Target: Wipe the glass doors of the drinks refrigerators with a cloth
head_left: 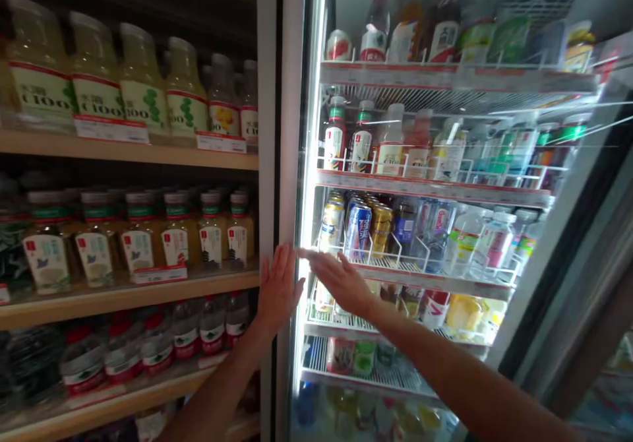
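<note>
Two bare hands reach toward an open drinks fridge. The left hand (279, 285) lies flat against the white frame (285, 165) of the fridge, palm on the surface, fingers straight, close together and pointing to twelve o'clock; it holds nothing. The right hand (336, 277) crosses just beside it at three o'clock, fingers stretched out and loosely together, their tips aimed at about ten o'clock toward the frame's lit edge; whether they touch it cannot be told, and nothing is pinched.

Just beyond the right hand, at one o'clock, a wire shelf (420, 277) carries upright cans, among them a blue can (357, 229) and a gold can (381, 225), with clear bottles further toward three o'clock. Higher fridge shelves hold rows of bottles with red and green caps. The glass door (568, 231) stands swung out at three o'clock.

At nine o'clock of the left hand, wooden shelves (128, 155) carry pale yellow juice bottles (93, 76) on top, amber tea bottles (173, 237) in the middle row, and red-labelled water bottles (158, 346) lower down, all upright and well apart from both hands.
</note>
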`<state>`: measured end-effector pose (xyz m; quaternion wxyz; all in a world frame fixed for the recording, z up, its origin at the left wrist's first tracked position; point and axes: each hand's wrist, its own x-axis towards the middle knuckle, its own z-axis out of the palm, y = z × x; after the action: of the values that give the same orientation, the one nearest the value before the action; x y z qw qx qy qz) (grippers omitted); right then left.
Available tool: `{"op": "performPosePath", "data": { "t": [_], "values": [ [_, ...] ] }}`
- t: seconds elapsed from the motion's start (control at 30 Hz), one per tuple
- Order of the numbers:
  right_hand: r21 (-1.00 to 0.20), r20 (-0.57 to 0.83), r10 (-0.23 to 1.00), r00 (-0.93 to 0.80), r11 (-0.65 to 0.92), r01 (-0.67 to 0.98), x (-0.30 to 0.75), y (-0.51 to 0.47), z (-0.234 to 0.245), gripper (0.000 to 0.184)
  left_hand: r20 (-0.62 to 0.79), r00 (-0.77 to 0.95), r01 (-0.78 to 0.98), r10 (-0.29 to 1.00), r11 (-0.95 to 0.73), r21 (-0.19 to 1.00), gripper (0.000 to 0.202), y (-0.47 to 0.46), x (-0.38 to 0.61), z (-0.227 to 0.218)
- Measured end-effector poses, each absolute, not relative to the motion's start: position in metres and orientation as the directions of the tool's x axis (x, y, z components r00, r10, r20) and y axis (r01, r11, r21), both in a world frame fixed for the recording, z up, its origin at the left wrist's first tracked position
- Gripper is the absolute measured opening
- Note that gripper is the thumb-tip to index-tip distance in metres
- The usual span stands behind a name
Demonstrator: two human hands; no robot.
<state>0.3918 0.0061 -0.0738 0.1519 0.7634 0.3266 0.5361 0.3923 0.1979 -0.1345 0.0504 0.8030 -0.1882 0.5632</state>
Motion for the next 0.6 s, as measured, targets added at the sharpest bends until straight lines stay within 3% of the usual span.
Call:
{"op": "performPosePath", "data": {
  "t": [0.07, 0.13, 0.3, 0.47, 0.53, 0.6],
  "values": [
    [0.682, 0.591, 0.786, 0.183, -0.608, 0.407, 0.383, -0.006, -0.094, 0.046, 0.925, 0.275, -0.362, -0.262, -0.92, -0.152, 0.064, 0.198, 0.392, -0.132],
    [0.692, 0.583, 0.793, 0.179, -0.599, 0.401, 0.378, -0.024, -0.094, 0.047, 0.929, 0.257, -0.379, -0.265, -0.912, -0.155, 0.065, 0.194, 0.393, -0.128],
    [0.393, 0.875, 0.431, 0.219, -0.898, 0.198, 0.368, -0.076, -0.065, 0.057, 0.927, 0.219, -0.493, -0.305, -0.854, -0.164, 0.066, 0.158, 0.395, -0.114],
    [0.635, 0.645, 0.691, 0.328, -0.723, 0.274, 0.344, -0.129, -0.092, 0.06, 0.909, 0.143, -0.601, -0.39, -0.765, -0.233, 0.068, 0.107, 0.388, -0.106],
    [0.584, 0.715, 0.608, 0.344, -0.791, 0.185, 0.34, -0.149, -0.081, 0.058, 0.903, 0.128, -0.622, -0.409, -0.743, -0.248, 0.068, 0.087, 0.386, -0.103],
    [0.431, 0.858, 0.432, 0.277, -0.9, 0.068, 0.34, -0.165, -0.064, 0.058, 0.898, 0.122, -0.635, -0.422, -0.729, -0.256, 0.066, 0.068, 0.383, -0.101]
  ]
}}
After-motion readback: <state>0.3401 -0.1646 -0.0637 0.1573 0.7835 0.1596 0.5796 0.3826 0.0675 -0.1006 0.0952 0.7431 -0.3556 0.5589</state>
